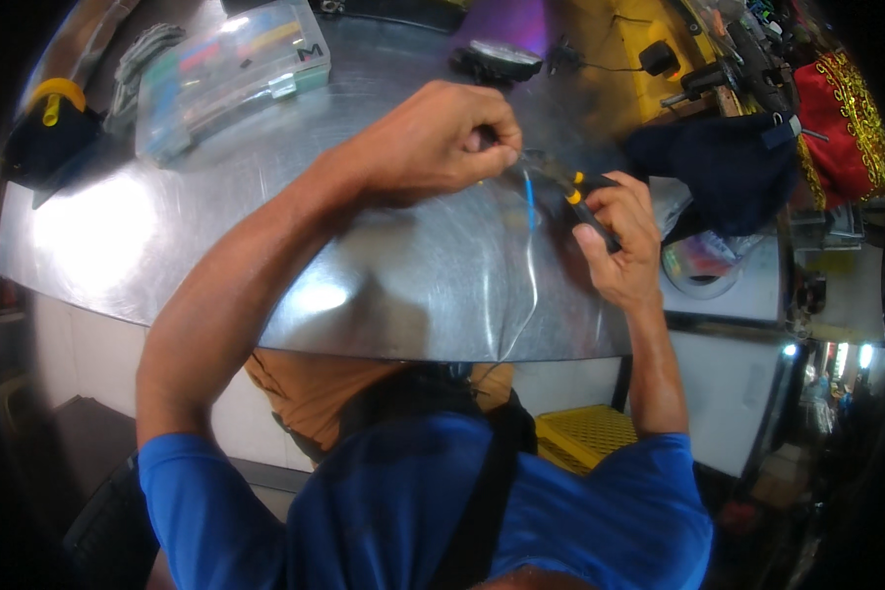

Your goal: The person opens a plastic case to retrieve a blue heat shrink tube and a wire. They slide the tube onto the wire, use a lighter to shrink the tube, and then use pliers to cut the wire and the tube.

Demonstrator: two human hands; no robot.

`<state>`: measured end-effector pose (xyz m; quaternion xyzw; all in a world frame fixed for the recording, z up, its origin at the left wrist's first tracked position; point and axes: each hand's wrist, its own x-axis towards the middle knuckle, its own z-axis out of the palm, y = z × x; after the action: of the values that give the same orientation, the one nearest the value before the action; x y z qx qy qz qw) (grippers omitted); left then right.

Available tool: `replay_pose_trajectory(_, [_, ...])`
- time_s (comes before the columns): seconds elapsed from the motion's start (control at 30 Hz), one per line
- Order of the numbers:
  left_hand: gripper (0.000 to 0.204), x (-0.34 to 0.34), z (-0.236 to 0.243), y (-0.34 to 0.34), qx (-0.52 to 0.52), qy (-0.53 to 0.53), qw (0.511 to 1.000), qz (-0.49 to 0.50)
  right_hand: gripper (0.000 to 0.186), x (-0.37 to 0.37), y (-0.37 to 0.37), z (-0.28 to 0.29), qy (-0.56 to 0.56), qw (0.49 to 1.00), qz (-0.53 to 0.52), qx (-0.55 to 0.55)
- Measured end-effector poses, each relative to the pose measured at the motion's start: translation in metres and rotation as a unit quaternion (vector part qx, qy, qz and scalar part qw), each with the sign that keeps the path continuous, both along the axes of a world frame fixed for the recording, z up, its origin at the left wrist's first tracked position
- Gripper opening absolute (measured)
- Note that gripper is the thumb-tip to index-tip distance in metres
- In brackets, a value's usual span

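Note:
My left hand (452, 138) is closed in a pinch above the metal table, with a small dark object (483, 138) partly hidden between thumb and fingers. My right hand (624, 236) grips pliers (596, 225) with black handles and yellow bands. Their metal jaws point left, close to my left fingertips. A thin white wire (534, 285) with a blue section (530, 204) hangs between the hands and runs down past the table's near edge. Whether the jaws touch the wire is too blurred to tell.
The shiny metal table (197, 236) has a curved near edge. A clear compartment case (231, 84) stands at its far left, beside grey gloves (143, 64). A lamp-like part (501, 61) lies at the back. Dark cloth (718, 162) and a tape roll (703, 265) are at right.

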<state>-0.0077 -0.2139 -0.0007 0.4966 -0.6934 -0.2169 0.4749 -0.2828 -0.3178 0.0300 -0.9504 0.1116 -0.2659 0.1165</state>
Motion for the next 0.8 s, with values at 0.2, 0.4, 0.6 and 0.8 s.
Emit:
replay_pose_trajectory(0.2, [0.019,-0.0002,0.0010,0.0013,0.014,0.010,1.000,-0.001,0.032,0.0006,-0.0014,0.0003,0.005,1.000,0.010,-0.005])
replay_pose_trajectory(0.4, [0.019,-0.0005,-0.0001,0.0022,0.025,0.019,0.999,-0.013,0.034,0.0026,-0.0029,-0.0013,0.001,1.000,0.025,0.001])
replay_pose_trajectory(0.6, [0.021,-0.0017,0.0017,0.0035,0.035,0.039,0.998,-0.021,0.035,0.0022,-0.0045,-0.0017,0.002,0.999,0.034,0.028])
replay_pose_trajectory(0.8, [0.023,-0.0011,0.0012,0.0037,0.053,0.056,0.997,-0.026,0.033,0.0012,-0.0032,-0.0051,0.002,0.999,0.018,0.029])
